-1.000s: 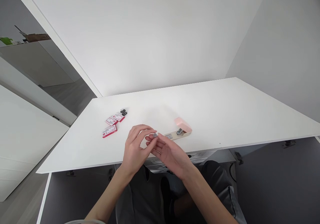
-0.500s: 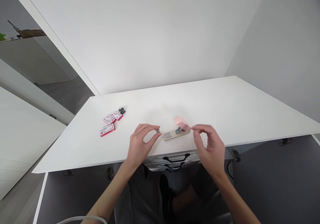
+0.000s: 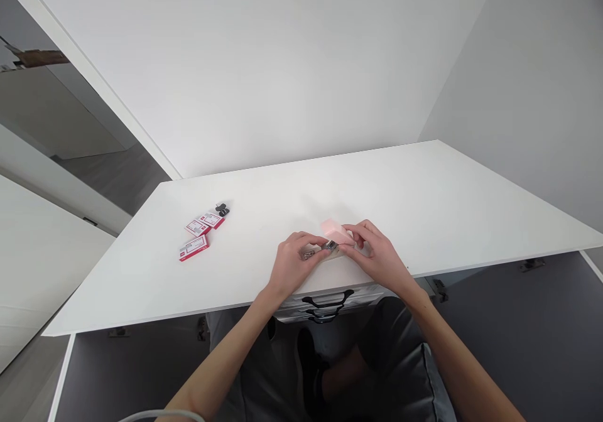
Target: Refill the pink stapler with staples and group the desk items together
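Stapler (image 3: 335, 232) between left grip (image 3: 293, 262) and right grip (image 3: 379, 254), pink lid (image 3: 331, 227) raised.

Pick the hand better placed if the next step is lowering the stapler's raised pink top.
Probably the right hand: its fingers are at the right end of the pink top, while the left hand has its fingertips by the metal part.

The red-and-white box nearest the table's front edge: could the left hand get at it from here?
Probably yes: nothing stands on the white tabletop between the left hand and the box. That hand is at the pink stapler, though, so it would likely have to leave that first.
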Tool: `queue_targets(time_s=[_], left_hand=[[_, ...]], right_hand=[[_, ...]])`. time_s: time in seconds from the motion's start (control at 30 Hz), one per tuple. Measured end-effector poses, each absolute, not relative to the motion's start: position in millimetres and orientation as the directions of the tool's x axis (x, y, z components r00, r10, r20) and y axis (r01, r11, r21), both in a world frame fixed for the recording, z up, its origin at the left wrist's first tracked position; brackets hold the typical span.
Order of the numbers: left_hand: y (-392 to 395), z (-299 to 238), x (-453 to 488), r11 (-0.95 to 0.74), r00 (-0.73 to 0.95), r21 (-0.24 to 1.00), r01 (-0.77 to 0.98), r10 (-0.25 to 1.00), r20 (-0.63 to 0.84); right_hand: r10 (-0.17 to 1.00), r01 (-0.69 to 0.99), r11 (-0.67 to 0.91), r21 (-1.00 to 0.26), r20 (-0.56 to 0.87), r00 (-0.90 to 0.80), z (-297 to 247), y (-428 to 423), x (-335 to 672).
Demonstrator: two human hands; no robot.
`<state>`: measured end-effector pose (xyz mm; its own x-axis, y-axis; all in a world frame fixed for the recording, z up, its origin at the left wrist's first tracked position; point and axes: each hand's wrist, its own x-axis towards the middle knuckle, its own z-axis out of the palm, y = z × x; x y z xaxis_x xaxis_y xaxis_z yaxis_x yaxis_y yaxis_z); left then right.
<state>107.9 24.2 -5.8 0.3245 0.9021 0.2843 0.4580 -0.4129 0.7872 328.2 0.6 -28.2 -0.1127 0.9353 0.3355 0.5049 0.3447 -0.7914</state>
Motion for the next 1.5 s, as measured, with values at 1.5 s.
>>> queue_targets(time_s=[1.5], left_hand=[[32.9, -16.6, 112.8, -0.407, 0.344, 0.773, 0.486, 0.903, 0.259]], right_hand=[[0.947, 0.463, 0.321, -0.826, 0.286, -0.146, -29.3, 3.8, 330.5]])
